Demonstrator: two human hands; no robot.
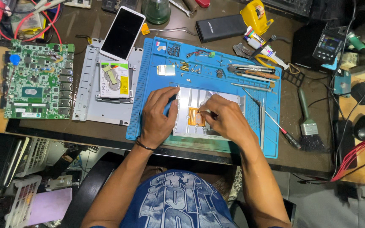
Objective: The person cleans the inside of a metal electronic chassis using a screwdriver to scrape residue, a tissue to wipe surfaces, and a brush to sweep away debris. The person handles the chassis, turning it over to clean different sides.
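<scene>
Seated at a cluttered workbench, a person leans over a blue ribbed silicone mat (148, 109). Left hand (159, 116) lies spread flat, steadying a thin silver metal plate (191, 99) at the mat's centre. Right hand (227, 120) is curled, fingertips pinched at an orange flex ribbon (196, 116) on the plate.

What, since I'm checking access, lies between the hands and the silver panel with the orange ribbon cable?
Nothing visible does. The left hand rests on the silver panel, and the right hand sits over the orange ribbon cable at its fingertips.
</scene>
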